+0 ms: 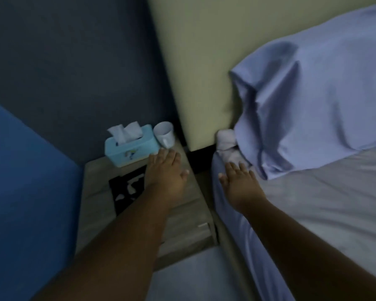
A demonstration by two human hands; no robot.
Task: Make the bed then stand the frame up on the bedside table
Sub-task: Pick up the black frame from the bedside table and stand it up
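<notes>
A dark picture frame [126, 190] lies flat on the wooden bedside table [96, 192], partly hidden under my left forearm. My left hand [166, 170] stretches above the table with fingers straight, holding nothing, its fingertips near the tissue box and mug. My right hand [240, 181] hovers open over the bed's near corner, just short of the light blue pillow [313, 105]. The pillow leans on the cream headboard [195, 72]. A grey blanket [323, 203] covers the mattress, and a blue fitted sheet [232, 213] shows along its side.
A light blue tissue box [130, 146] and a white mug [164, 133] stand at the back of the table. Some white cloth [226, 142] is bunched between headboard and pillow. A dark blue wall is behind, a blue panel [26, 192] at left, and pale floor [193, 274] below.
</notes>
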